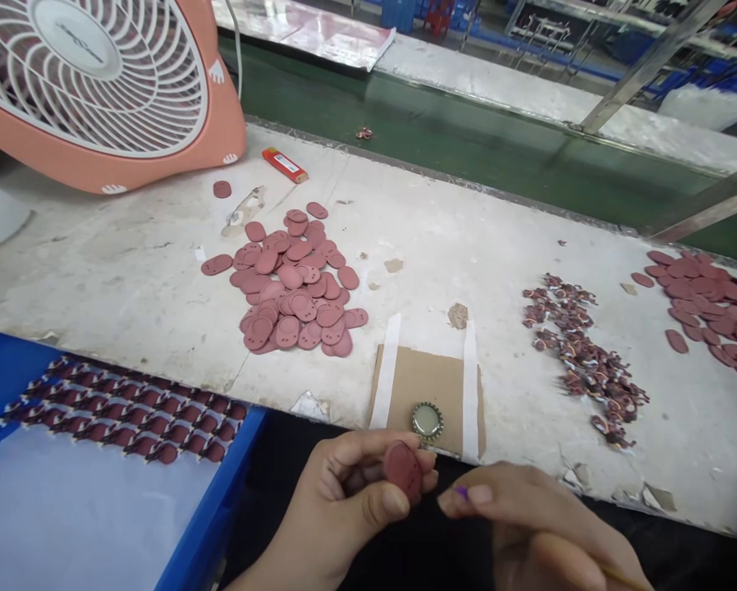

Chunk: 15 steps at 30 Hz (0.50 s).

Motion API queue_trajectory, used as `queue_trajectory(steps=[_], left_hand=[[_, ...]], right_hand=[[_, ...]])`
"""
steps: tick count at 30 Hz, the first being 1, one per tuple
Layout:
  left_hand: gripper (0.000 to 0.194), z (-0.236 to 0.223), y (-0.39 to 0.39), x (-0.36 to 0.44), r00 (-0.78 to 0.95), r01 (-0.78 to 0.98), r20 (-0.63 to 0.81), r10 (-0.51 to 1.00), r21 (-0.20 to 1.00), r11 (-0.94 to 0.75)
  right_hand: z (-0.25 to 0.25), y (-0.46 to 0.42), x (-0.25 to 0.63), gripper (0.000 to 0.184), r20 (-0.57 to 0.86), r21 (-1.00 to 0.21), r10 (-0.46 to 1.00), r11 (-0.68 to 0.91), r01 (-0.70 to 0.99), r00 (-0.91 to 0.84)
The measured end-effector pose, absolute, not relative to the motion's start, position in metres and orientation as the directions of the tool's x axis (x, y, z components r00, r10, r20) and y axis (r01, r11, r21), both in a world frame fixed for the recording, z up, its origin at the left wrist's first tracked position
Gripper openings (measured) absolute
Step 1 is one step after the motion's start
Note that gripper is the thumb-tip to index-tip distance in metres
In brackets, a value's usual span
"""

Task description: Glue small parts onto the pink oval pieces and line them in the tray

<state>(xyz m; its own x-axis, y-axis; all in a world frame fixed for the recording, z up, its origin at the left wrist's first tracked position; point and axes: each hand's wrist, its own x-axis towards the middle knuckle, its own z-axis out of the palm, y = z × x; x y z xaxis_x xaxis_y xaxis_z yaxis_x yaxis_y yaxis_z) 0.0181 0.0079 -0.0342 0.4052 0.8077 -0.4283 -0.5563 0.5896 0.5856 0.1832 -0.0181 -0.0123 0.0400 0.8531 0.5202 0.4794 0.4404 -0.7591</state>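
Observation:
My left hand (350, 501) is closed, pinching a dark red oval disc (402, 471) between thumb and fingertips just in front of the table edge. Small holes or dots show near the disc's lower end. To its right, my right hand (528, 513) is closed with a small purple thing (462, 492) at its fingertips; most of it is hidden. A thin brownish stick (620, 576) shows by the same hand, and I cannot tell whether the two are joined. Beyond the hands, a bottle cap (428, 420) lies upturned on a cardboard piece (430, 373) taped to the table.
A heap of red ovals (295, 283) lies mid-table, another pile (707, 304) far right. Small brown figures (581, 349) cluster between. At left are a blue tray (217, 509) with rows of assembled pieces (128, 406), and a pink fan (226, 123). A red box (285, 165) lies behind.

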Motion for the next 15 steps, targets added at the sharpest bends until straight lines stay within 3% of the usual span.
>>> queue_trajectory(steps=[3,7,15], left_hand=[[0.027,-0.033,0.007,0.018,0.348,-0.549,-0.443,0.826,0.618,0.563],[0.025,-0.035,0.006,0.016,0.346,-0.542,-0.436,0.831,0.631,0.556],[0.024,-0.04,0.008,0.016,0.384,-0.529,-0.41,0.828,0.637,0.561]], right_hand=[[-0.021,-0.014,0.193,0.03,0.48,-0.735,0.872,0.342,0.586,0.092],[-0.03,-0.005,0.198,0.024,0.417,-0.686,0.909,0.306,0.66,0.012],[-0.02,-0.008,0.19,0.029,0.466,-0.727,0.884,0.352,0.59,0.047]])
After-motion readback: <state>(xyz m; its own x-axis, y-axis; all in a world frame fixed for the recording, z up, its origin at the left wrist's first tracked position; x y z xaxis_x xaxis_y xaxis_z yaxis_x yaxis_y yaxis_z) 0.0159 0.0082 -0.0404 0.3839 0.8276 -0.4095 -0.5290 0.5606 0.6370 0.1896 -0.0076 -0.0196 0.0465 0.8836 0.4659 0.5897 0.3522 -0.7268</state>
